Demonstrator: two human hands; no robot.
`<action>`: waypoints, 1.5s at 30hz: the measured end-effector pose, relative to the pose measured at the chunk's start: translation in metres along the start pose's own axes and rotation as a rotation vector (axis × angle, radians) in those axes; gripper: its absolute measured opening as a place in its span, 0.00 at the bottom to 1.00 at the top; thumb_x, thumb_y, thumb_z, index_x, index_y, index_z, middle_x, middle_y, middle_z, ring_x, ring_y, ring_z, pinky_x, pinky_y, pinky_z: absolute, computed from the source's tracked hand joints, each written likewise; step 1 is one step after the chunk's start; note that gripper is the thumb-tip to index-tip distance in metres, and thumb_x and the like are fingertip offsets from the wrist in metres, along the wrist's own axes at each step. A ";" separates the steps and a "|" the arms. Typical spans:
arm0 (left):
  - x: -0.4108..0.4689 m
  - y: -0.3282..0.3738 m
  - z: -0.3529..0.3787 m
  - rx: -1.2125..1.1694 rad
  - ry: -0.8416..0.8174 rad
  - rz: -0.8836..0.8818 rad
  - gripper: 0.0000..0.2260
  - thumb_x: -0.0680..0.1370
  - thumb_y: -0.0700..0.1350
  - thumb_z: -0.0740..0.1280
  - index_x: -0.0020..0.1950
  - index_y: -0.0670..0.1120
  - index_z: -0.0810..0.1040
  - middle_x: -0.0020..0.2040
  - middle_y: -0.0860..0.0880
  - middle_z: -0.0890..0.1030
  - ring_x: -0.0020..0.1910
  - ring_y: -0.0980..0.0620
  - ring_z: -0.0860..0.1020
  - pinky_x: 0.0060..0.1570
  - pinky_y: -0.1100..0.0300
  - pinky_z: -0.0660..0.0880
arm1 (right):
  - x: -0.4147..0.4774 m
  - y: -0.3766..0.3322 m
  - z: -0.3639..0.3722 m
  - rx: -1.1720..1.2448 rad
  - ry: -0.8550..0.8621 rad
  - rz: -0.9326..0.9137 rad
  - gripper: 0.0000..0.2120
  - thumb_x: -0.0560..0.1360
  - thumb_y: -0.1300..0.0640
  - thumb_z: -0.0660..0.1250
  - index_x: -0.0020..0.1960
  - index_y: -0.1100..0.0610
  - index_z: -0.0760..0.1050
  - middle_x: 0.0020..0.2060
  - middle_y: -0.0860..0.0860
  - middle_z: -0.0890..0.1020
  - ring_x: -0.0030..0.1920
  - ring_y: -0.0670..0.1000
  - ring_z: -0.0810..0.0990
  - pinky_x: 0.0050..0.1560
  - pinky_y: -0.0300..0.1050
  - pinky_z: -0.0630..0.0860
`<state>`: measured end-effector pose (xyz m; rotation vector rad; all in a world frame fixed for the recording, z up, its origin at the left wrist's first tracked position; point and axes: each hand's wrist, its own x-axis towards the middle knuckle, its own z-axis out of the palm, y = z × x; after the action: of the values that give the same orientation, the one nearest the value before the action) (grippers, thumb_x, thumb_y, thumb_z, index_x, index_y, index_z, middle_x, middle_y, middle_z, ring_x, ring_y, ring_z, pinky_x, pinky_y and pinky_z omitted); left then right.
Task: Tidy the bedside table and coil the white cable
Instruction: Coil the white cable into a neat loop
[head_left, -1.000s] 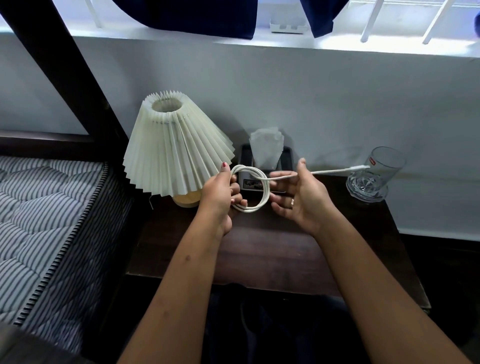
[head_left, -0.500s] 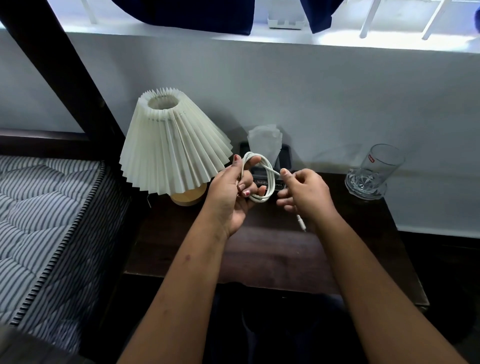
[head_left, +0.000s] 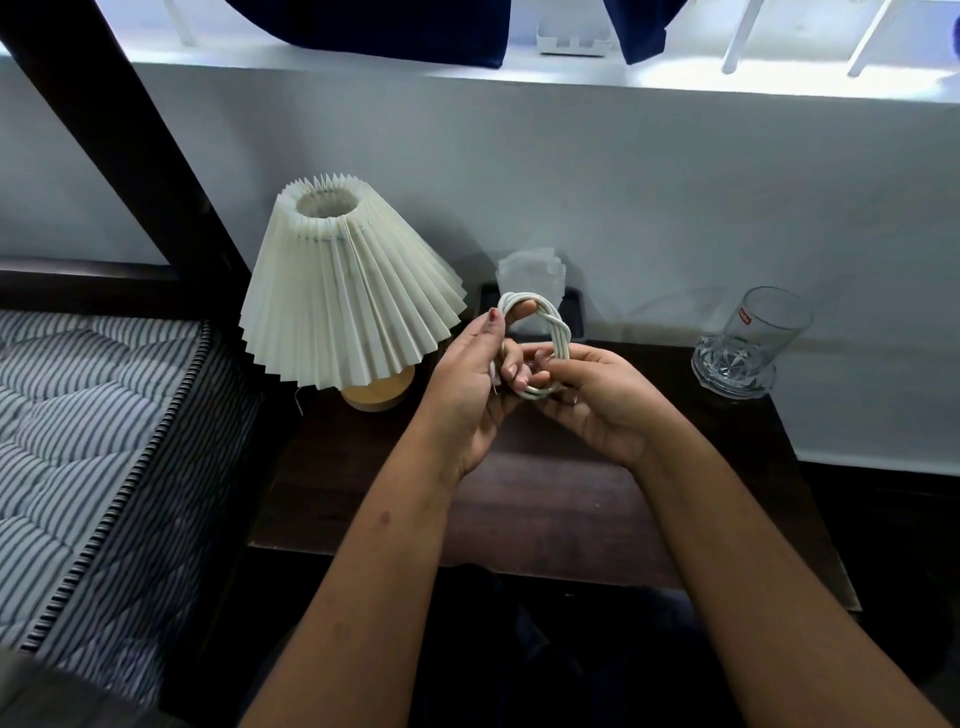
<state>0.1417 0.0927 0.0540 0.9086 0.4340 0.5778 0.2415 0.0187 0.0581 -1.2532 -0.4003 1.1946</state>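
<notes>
The white cable (head_left: 557, 332) is wound into a small upright loop, with its tail twisted around the right side of the loop. My left hand (head_left: 470, 384) holds the loop's left side, index finger hooked through the top. My right hand (head_left: 597, 400) pinches the loop's lower right part between thumb and fingers. Both hands hover above the dark wooden bedside table (head_left: 545, 499), near its back edge. The cable's end plugs are hidden between my fingers.
A pleated cream lamp (head_left: 343, 296) stands at the table's back left. A black tissue box with a white tissue (head_left: 530, 273) sits behind my hands. A clear glass (head_left: 748, 343) stands at the back right. A striped mattress (head_left: 88, 441) lies to the left.
The long free end that stretched right toward the glass has been wrapped around the loop. My right hand has come in against the coil, and both hands have risen slightly.
</notes>
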 end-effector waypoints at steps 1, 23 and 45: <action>0.001 -0.001 0.000 0.067 0.040 0.030 0.13 0.82 0.46 0.54 0.47 0.46 0.77 0.24 0.53 0.70 0.24 0.58 0.71 0.34 0.63 0.77 | 0.000 -0.001 0.000 0.032 0.036 -0.026 0.09 0.77 0.67 0.58 0.49 0.62 0.77 0.35 0.55 0.78 0.34 0.47 0.78 0.40 0.38 0.78; 0.014 -0.017 0.001 0.517 0.530 -0.111 0.16 0.82 0.49 0.51 0.36 0.47 0.69 0.44 0.45 0.75 0.43 0.49 0.75 0.27 0.57 0.77 | 0.003 0.000 0.010 0.456 0.058 -0.137 0.12 0.79 0.67 0.54 0.59 0.55 0.64 0.31 0.54 0.73 0.24 0.45 0.73 0.28 0.41 0.76; 0.003 0.006 -0.001 -0.279 0.220 -0.185 0.18 0.81 0.51 0.53 0.37 0.44 0.72 0.25 0.49 0.74 0.26 0.52 0.75 0.36 0.56 0.80 | 0.000 0.002 -0.010 0.038 0.003 -0.019 0.24 0.71 0.67 0.68 0.64 0.52 0.66 0.42 0.53 0.82 0.34 0.46 0.82 0.35 0.43 0.79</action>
<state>0.1417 0.0981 0.0576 0.5332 0.6124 0.5541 0.2488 0.0132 0.0526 -1.2153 -0.3849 1.1792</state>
